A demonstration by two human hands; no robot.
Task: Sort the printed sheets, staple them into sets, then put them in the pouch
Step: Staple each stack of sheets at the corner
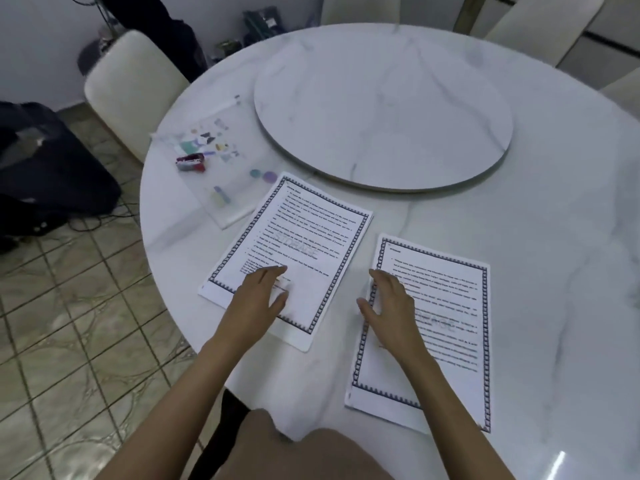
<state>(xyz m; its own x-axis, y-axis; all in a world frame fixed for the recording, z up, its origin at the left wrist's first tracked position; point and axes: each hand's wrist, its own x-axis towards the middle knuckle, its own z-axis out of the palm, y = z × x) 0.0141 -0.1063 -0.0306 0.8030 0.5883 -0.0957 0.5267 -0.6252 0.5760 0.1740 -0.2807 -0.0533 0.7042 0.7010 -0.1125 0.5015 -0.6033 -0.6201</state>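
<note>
**Two stacks laid out, both hands flat on paper**

Through the head camera I saw the round white marble bench [554, 237] with two piles of paper near its front edge, apart from each other.

- The left stack of white printed sheets with a dark blue patterned border [301, 237] lay angled, its far corner pointing toward the raised round marble turntable [381, 112].
- The right stack of matching bordered sheets [446, 306] lay closer to me, nearly square to the edge.
- The left hand [258, 296] rested on the lower part of the left stack, its fingers straight and released, grasping nothing.
- The right hand [388, 299] rested on the left margin of the right stack, its fingers spread and relaxed. The thumb stuck out past the paper's edge over bare bench.
- The clear plastic pouch with pastel printed shapes [221, 188] lay flat on the bench, to the left of and beyond the left stack, one corner just beside it.
- The small red stapler [189, 162] sat on the pouch's left part. I noted neither hand was near it.

A cream padded chair [128, 88] stood at the bench's far left, over a tiled floor [69, 323].
</note>
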